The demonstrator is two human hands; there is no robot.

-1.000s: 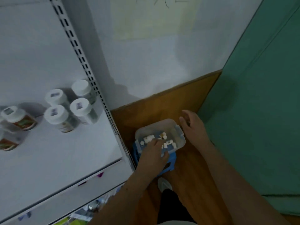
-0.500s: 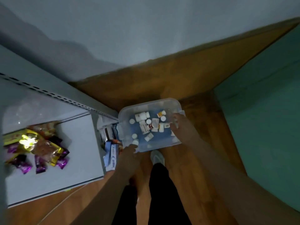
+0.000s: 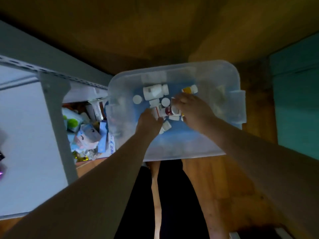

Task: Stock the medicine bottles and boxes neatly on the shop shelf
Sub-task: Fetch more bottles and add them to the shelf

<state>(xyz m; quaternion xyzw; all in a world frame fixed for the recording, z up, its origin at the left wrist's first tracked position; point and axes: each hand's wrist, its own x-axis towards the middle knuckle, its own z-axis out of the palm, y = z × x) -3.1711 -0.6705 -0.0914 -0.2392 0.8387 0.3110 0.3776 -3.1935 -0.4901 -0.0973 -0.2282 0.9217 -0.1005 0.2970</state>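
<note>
A: Shelf (image 3: 25, 135) at far left, tub (image 3: 229, 75) beside it. Hands?

B: Left hand (image 3: 149, 122) curls on a small bottle (image 3: 165, 125) inside the tub. Right hand (image 3: 193, 111), just right, grips a red-labelled bottle (image 3: 168, 110). More bottles (image 3: 155, 92) lie just beyond both.

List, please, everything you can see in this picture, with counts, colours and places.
plastic bin: one, clear, on the floor at centre.
medicine bottles: several, count unclear, mostly white, loose in the bin.
shelf unit: one, grey-white, left.
packets: a heap, blue and white, on the low shelf beside the bin.
floor: wooden, brown.
panel: green, right.
left hand: in the bin, among bottles.
right hand: in the bin, fingers on bottles.
</note>
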